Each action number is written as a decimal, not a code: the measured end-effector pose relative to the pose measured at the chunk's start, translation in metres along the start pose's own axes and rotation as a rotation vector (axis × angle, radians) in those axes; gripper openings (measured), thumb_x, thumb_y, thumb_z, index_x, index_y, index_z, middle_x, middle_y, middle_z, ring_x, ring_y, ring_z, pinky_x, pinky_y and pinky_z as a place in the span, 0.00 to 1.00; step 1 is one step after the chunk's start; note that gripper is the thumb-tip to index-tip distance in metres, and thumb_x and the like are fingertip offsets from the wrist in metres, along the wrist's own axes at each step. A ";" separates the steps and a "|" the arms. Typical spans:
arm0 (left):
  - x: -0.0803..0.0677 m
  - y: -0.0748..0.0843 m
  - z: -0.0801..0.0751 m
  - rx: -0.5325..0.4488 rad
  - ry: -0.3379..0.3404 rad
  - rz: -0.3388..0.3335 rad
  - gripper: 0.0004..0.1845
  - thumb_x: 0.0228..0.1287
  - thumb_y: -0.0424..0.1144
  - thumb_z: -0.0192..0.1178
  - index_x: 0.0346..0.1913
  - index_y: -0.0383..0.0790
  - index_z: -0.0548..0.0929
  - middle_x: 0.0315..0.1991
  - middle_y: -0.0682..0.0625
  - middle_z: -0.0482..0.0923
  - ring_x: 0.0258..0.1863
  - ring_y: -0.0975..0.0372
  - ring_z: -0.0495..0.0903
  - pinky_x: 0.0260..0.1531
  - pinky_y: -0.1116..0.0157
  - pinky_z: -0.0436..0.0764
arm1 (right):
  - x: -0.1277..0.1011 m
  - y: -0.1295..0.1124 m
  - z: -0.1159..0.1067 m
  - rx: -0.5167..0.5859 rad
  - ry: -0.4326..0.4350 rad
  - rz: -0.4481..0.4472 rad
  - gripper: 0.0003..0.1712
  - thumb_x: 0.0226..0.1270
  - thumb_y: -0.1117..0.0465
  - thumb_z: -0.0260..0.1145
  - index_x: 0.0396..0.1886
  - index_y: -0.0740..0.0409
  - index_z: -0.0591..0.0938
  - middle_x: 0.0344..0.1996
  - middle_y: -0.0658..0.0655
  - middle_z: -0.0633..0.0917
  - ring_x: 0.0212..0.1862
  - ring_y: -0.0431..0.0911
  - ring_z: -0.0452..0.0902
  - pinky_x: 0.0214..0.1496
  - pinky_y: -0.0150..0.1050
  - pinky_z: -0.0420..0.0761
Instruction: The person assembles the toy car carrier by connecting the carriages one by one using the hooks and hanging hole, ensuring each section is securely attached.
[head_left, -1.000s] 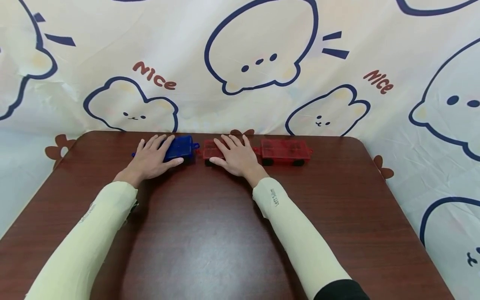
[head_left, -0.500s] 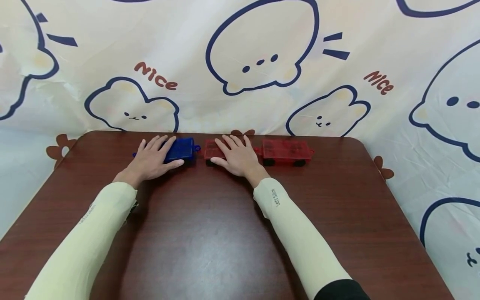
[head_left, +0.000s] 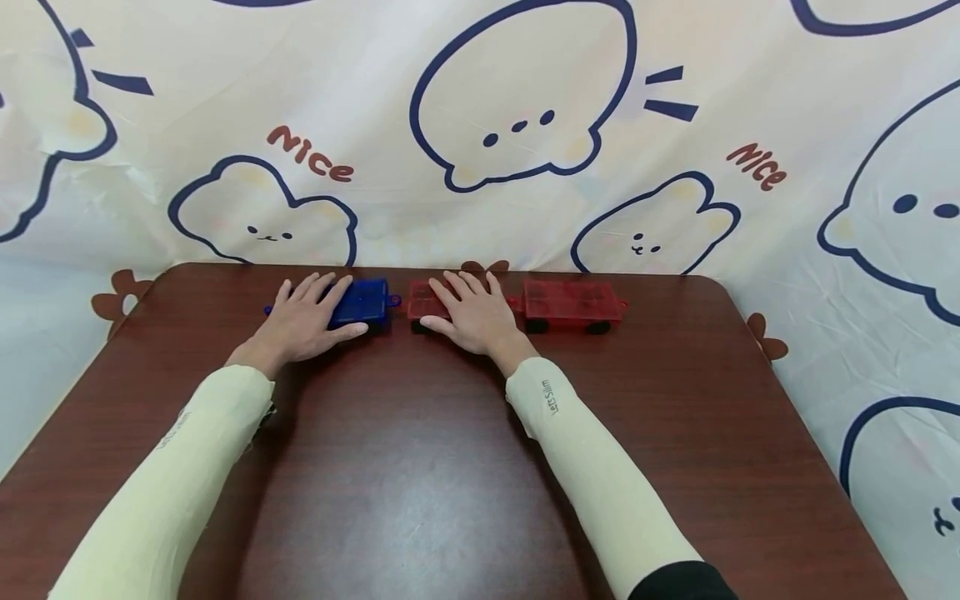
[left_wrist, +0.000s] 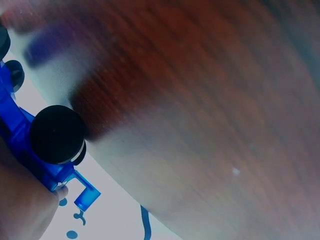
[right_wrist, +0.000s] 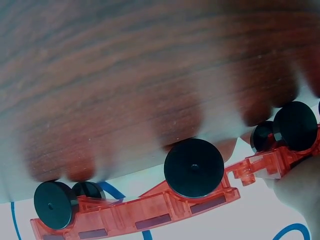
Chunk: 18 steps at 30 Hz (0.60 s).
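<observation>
Spread flat over the left part of a blue see-through toy train car [head_left: 360, 302] lies my left hand [head_left: 296, 321], its thumb along the near side. A hitch [left_wrist: 86, 195] and black wheel [left_wrist: 57, 134] of this car show in the left wrist view. My right hand [head_left: 476, 317] rests with straight fingers over a red see-through toy train car [head_left: 422, 298], covering its right part. A second red car [head_left: 572, 302] stands to the right, apparently joined to the first. Between the blue car and the first red one the hitches meet closely; whether they are linked I cannot tell.
All the cars stand in a row near the far edge of a dark brown wooden table [head_left: 420, 467]. Behind it hangs a pale cloth [head_left: 465, 225] with navy cartoon outlines. Both forearms wear pale yellow-green sleeves [head_left: 600, 475].
</observation>
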<state>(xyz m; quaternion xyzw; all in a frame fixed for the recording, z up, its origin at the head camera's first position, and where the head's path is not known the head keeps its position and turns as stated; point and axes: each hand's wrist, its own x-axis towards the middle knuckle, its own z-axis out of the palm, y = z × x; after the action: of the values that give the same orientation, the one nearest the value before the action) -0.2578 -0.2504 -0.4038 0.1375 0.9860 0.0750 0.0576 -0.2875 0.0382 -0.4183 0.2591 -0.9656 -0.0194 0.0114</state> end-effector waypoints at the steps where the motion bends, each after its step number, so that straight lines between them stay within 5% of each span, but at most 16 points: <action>1: 0.000 0.000 0.000 0.001 0.000 -0.001 0.53 0.53 0.78 0.38 0.75 0.48 0.43 0.73 0.36 0.44 0.72 0.41 0.39 0.65 0.35 0.33 | 0.000 0.000 0.000 -0.003 0.002 -0.001 0.45 0.61 0.23 0.26 0.74 0.34 0.42 0.74 0.46 0.51 0.75 0.48 0.44 0.74 0.58 0.42; 18: 0.001 0.002 0.003 0.041 0.008 -0.007 0.54 0.52 0.79 0.39 0.75 0.48 0.45 0.73 0.36 0.45 0.72 0.41 0.40 0.65 0.35 0.34 | 0.000 0.000 -0.001 -0.002 0.004 -0.008 0.46 0.60 0.22 0.26 0.75 0.35 0.43 0.75 0.47 0.51 0.75 0.48 0.45 0.74 0.58 0.42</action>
<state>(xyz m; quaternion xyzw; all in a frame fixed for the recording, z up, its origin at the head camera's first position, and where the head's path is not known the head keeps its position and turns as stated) -0.2581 -0.2482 -0.4065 0.1347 0.9880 0.0553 0.0510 -0.2879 0.0384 -0.4172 0.2630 -0.9645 -0.0201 0.0133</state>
